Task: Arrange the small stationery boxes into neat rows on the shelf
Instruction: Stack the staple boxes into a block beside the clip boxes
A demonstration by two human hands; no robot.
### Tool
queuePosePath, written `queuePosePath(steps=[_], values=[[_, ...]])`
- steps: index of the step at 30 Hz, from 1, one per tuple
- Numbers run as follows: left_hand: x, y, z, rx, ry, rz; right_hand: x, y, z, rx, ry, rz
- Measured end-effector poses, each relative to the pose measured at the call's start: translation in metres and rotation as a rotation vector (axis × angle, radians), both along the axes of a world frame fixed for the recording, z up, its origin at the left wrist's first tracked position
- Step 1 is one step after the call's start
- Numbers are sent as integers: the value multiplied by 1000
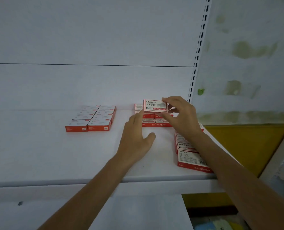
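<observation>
My right hand pinches a red-and-white staple box by its right end, tilted up on edge above a small group of the same boxes at the back right of the white shelf. My left hand lies flat and open on the shelf, its fingertips touching the left side of that group. Two neat rows of boxes lie further left. A loose pile of boxes sits at the shelf's right front, partly hidden under my right forearm.
The shelf's back panel rises behind the boxes. A perforated upright bounds the shelf on the right, with a stained wall and yellow surface beyond. A lower shelf shows beneath the front edge.
</observation>
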State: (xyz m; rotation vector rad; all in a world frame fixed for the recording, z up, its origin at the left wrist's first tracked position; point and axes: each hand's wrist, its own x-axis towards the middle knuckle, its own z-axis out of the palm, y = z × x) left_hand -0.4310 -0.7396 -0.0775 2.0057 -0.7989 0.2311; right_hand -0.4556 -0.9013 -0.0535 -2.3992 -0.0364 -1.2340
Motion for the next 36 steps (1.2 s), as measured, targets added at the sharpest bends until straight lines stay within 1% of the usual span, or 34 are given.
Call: queuePosePath(steps=[2, 4, 6, 7, 11, 13, 15, 21, 24, 27, 31, 33, 36], values=[[-2, 2, -1, 110, -55, 35, 1, -1, -1, 37, 15, -48], [-6, 2, -2, 286, -149, -4, 1, 0, -1, 46, 54, -72], [-9, 1, -2, 449, -220, -72, 3, 1, -2, 8, 141, -75], [-9, 1, -2, 489, -213, -91, 5, 2, -1, -15, 201, -73], [-9, 1, -1, 501, -167, -101, 19, 3, 9, -170, 558, -83], [-9, 1, -1, 509, -165, -100, 27, 6, 13, -213, 661, -82], [-9, 2, -1, 517, -169, -98, 35, 9, 13, -196, 661, -91], [-8, 2, -2, 511, -188, -108, 43, 11, 1, -53, 553, -83], [-8, 1, -3, 518, -192, -109, 42, 9, -6, -34, 519, -73], [-7, 0, -3, 528, -189, -108, 43, 9, -8, -42, 519, -86], [-6, 0, -3, 548, -194, -100, 43, 5, -4, -41, 570, -93], [-8, 2, -3, 529, -193, -142, 40, 2, -4, -35, 577, -85], [-16, 4, -1, 404, -146, -299, 36, 1, 0, -75, 614, -52]])
